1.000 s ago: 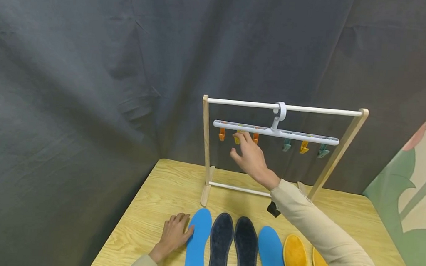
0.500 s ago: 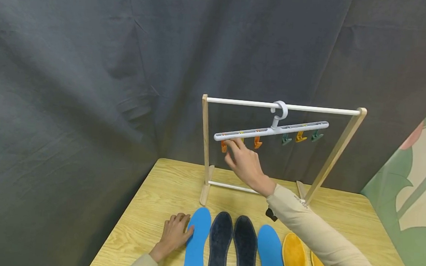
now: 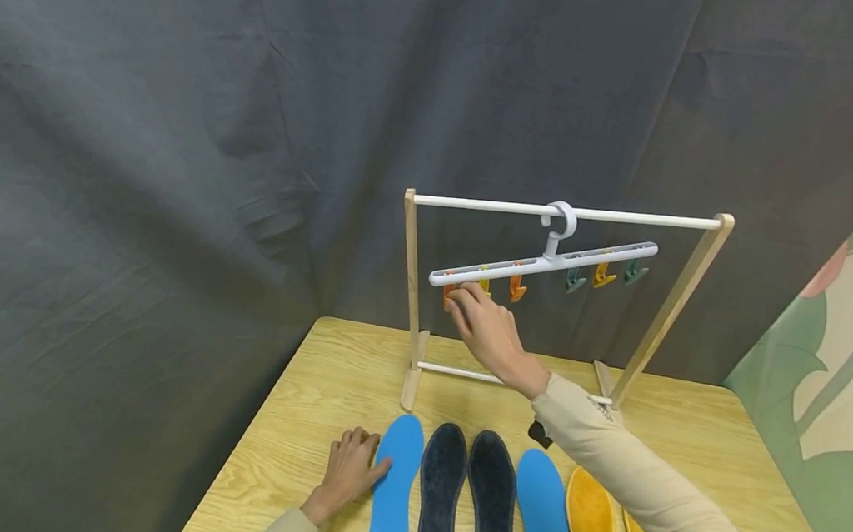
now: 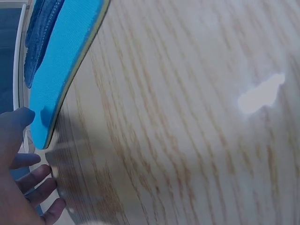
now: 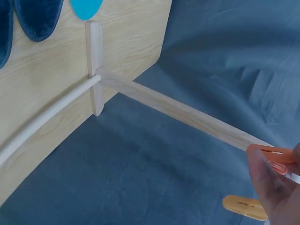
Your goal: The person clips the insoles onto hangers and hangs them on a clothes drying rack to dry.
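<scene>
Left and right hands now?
Left hand: open, thumb at the leftmost blue insole's edge.
Right hand: closed, pinching the leftmost orange clip.

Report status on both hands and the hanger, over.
Right hand pinching leftmost orange clip. Left hand flanking leftmost blue insole, thumb at its edge. White hanger tilted, left end down. No obstruction seen at clip.

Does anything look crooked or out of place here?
Yes: the white hanger hangs tilted, its left end lower, where the right hand pinches an orange clip. That hand's pull probably explains it. Nothing looks spilled.
</scene>
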Tool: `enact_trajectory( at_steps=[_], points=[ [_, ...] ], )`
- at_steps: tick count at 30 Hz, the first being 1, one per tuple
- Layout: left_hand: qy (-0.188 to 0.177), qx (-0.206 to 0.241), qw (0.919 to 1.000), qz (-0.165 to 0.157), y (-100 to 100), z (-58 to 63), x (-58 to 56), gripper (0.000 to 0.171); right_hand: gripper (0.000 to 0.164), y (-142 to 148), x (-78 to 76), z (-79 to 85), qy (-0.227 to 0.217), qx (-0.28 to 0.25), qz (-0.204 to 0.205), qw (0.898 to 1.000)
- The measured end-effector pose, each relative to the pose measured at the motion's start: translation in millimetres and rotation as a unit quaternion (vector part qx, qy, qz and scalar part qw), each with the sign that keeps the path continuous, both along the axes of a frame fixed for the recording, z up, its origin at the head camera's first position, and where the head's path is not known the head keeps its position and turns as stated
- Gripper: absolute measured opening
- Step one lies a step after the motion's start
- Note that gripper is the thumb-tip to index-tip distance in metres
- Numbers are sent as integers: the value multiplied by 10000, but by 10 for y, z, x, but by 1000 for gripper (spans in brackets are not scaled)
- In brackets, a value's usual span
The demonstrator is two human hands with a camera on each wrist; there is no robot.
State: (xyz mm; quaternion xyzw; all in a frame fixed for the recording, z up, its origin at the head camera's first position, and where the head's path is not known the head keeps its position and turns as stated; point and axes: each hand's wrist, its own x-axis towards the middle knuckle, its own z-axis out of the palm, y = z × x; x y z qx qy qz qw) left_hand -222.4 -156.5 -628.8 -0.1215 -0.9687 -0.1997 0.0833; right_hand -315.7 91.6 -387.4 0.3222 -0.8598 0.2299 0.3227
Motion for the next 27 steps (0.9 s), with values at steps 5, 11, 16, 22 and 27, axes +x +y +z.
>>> enact_trajectory(
  at_steps=[5,11,16,22,27],
  points=[
    [-12,-37,10000,35,23,-4,-6,56,14,-9,19,-15,-556,-394,108,9976],
    [65,143,9999,8,43,-5,-24,59,20,2,32,-31,-1333,-1081,379,9844],
    [-28,274,9996,-80,55,7,-36,59,22,0,35,-31,-1581,-1323,449,9775],
    [-202,167,9996,-87,70,14,-43,59,20,-10,33,-44,-1959,-1541,496,9672],
    [-236,173,9996,-15,97,33,-47,61,19,-1,35,-64,-2094,-1591,473,9636]
  ],
)
